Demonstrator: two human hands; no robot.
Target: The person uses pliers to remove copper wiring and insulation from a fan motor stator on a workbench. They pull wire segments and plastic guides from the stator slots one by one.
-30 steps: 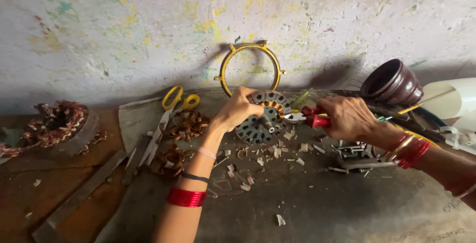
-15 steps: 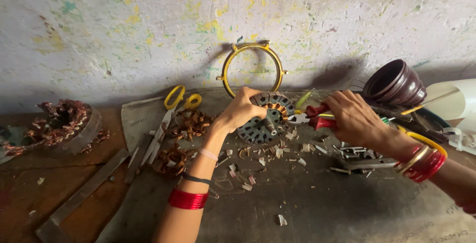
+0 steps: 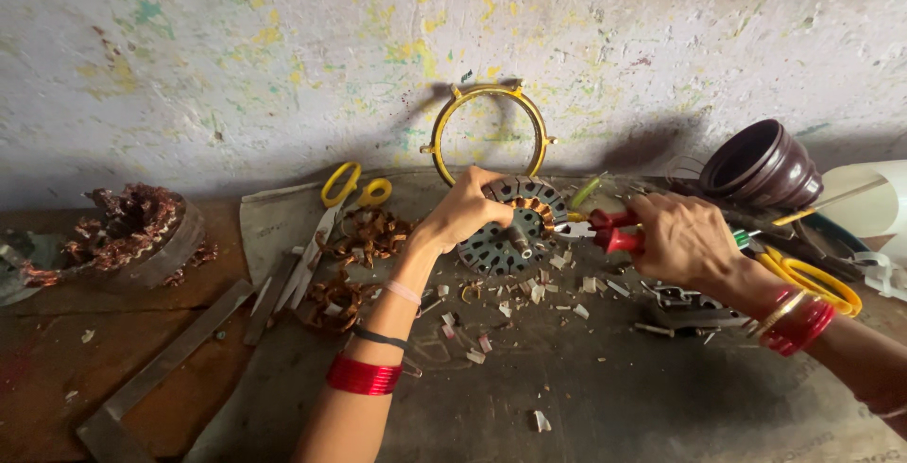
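The motor stator (image 3: pixel 515 227) — a round laminated steel disc with copper windings around its centre — stands tilted on the counter (image 3: pixel 605 397), near the wall and just below a yellow metal ring (image 3: pixel 488 132) that leans against that wall. The left hand (image 3: pixel 463 208) grips the stator at its left rim, fingers (image 3: pixel 487 187) curled over the top edge and pressed against the laminations. The right hand (image 3: pixel 685 236) is closed around the red handles of a pair of pliers (image 3: pixel 605 230); the fingers are wrapped tight on the grips, and the metal nose of the pliers points left and meets the stator at its right edge. Whether the nose pinches a wire cannot be told.

Directly beneath the two sets of fingers, small pale scraps of insulation (image 3: pixel 529 288) lie scattered over the dark counter. To the left of the left-hand fingers lie clumps of stripped copper wire (image 3: pixel 364 236), and just beyond them a pair of yellow-handled scissors (image 3: pixel 331 217) with its blades pointing toward the near edge. Farther left, well apart from the hands, a second stator with tangled copper windings (image 3: pixel 132 231) rests on the counter, with flat metal strips (image 3: pixel 161 368) in front of it.

To the right of the right-hand fingers stands a dark brown plastic cover (image 3: pixel 761 165) — tilted, opening toward the wall. Below the right wrist lie small grey metal parts (image 3: pixel 685 307) and a second yellow-handled tool (image 3: pixel 812 279).
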